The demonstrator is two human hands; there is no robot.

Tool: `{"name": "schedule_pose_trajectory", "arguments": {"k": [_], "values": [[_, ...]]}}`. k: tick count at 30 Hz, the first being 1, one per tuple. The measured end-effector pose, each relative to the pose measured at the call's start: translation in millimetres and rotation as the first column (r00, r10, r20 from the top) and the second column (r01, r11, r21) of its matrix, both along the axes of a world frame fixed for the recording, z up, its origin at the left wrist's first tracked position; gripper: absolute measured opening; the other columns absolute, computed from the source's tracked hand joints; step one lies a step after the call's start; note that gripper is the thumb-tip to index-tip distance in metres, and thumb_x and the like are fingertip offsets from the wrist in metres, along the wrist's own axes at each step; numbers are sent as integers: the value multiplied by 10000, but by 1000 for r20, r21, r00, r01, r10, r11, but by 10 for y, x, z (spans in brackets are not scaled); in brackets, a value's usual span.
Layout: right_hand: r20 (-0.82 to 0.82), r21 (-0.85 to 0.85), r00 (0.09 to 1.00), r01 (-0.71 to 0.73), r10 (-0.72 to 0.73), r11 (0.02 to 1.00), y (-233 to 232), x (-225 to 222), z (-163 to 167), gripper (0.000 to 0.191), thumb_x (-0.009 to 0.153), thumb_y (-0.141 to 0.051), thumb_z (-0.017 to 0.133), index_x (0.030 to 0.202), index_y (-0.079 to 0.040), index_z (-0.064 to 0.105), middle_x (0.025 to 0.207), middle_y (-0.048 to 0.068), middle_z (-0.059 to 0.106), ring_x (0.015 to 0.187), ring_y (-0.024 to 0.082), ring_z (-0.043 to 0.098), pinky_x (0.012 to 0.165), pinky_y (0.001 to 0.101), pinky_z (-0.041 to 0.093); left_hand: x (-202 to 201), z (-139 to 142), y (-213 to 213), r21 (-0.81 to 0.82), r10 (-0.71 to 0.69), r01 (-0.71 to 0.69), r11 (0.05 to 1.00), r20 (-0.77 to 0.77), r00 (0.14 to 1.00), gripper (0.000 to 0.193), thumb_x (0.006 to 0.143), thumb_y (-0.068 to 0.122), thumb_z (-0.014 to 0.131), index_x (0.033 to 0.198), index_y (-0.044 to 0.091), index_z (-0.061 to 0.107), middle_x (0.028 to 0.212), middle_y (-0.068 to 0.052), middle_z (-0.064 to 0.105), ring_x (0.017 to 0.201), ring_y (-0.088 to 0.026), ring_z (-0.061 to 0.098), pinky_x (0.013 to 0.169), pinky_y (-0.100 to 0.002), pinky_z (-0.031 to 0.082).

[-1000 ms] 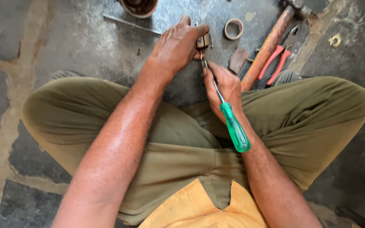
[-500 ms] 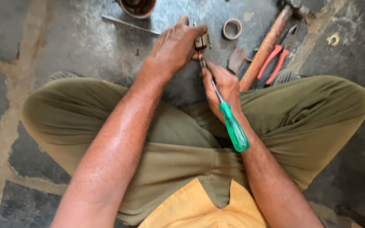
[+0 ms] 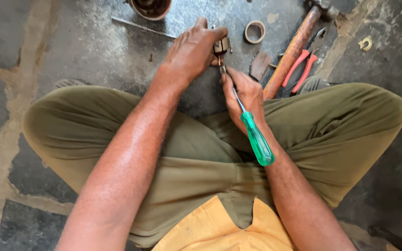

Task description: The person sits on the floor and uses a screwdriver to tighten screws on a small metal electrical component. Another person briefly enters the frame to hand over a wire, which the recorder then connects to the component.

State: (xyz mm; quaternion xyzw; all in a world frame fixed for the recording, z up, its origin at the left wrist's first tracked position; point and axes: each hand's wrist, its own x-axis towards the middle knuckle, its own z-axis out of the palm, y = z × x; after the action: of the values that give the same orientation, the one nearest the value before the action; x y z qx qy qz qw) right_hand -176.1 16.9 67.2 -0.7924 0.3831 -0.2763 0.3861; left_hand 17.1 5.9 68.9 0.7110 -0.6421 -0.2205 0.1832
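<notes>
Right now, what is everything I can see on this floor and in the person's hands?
small metal part: one, dark, held in left hand
screwdriver: one, green handle, in right hand, tip at the part
hammer: one, wooden handle, floor, upper right
pliers: one, red handles, beside hammer
ring: one, tan, floor near top
thin rod: one, grey, upper left
round container: one, dark, top edge
left hand: one, gripping part
right hand: one, around screwdriver

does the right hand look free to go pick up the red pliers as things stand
Probably not at once: the right hand is closed around the green screwdriver. The red pliers lie close by, right of it, but partly tucked beside the hammer handle.
</notes>
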Motion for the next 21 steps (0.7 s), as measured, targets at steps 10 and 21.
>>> {"name": "schedule_pose_trajectory", "arguments": {"k": [10, 21], "values": [[13, -15, 1000, 10, -10, 1000, 18, -7, -16, 204, 1029, -94, 609, 1184, 24, 669, 935, 254, 679, 868, 428, 693, 761, 452, 535, 22, -25, -4, 27, 10, -9, 1000, -21, 1000, 593, 736, 162, 867, 1296, 190, 675, 1132, -238, 616, 1053, -466, 643, 851, -538, 518], [2, 9, 1000, 3, -3, 1000, 25, -8, 36, 207, 1047, -95, 601, 1206, 17, 673, 951, 247, 685, 873, 427, 691, 764, 454, 531, 18, -18, 14, 29, 9, -8, 1000, -29, 1000, 570, 765, 147, 850, 1305, 188, 674, 1161, -246, 603, 1043, -470, 645, 855, -532, 523]]}}
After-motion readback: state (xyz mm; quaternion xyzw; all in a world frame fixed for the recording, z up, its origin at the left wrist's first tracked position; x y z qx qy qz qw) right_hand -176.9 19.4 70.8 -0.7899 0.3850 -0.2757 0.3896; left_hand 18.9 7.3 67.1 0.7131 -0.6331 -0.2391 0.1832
